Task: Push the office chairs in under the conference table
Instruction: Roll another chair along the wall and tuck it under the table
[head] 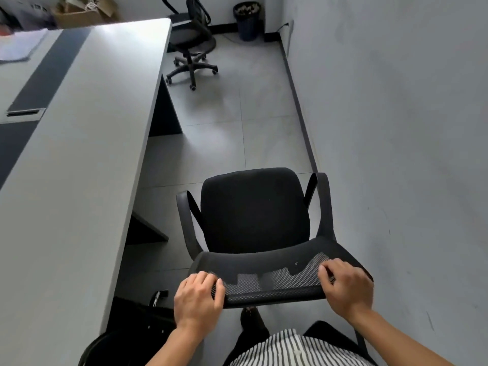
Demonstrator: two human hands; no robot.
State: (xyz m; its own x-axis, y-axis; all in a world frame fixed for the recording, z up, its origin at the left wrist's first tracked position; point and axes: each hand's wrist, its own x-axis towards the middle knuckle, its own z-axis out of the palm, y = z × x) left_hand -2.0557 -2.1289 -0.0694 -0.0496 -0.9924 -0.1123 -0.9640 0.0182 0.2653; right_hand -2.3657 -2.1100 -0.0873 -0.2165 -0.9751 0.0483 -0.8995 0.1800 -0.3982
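Note:
A black office chair [253, 210] with a mesh backrest stands in the aisle right in front of me, its seat facing away. My left hand [196, 295] grips the left end of the backrest's top edge, and my right hand [343, 286] grips the right end. The long grey conference table [79, 143] runs along the left, and this chair stands apart from its edge, out in the aisle. A second black office chair [191, 40] stands at the table's far end, its seat partly under the tabletop.
A grey wall [396, 128] closes the aisle on the right, close to the chair's right armrest. A dark waste bin [247, 21] sits in the far corner. Part of another dark chair [137, 328] shows at the lower left. Papers [21, 44] and a cardboard box [84, 11] lie at the table's far left.

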